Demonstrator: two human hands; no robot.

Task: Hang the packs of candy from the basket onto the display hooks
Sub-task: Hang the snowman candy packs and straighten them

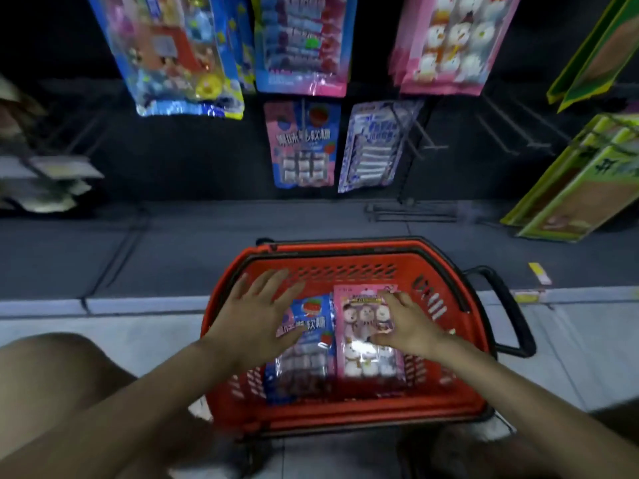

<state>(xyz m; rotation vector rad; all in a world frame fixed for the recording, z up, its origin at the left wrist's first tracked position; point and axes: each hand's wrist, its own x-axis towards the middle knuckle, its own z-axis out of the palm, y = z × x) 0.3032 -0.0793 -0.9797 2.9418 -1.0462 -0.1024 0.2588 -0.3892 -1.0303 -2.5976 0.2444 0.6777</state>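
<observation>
Pick-up step: right hand point(408, 326) fingers clamp the pink pack point(366, 361) in the basket point(345, 252); left hand point(256, 316) fingers apart. Next, I think: lift it toward the 12 o'clock hooks point(423, 134).

You had the red basket point(345, 414) standing on the pale floor point(567, 357), near the display's dark base point(173, 243). 2 packs lay flat in it side by side: blue pack point(307, 368) left, pink pack point(366, 364) right.

I am seeing green-and-yellow flat packs point(570, 188) hanging at the far right and pale, blurred packs point(45, 181) sitting at the far left. A yellow label point(539, 273) is lying on the dark base ledge point(173, 243), which is bordering the pale floor point(103, 326).
</observation>
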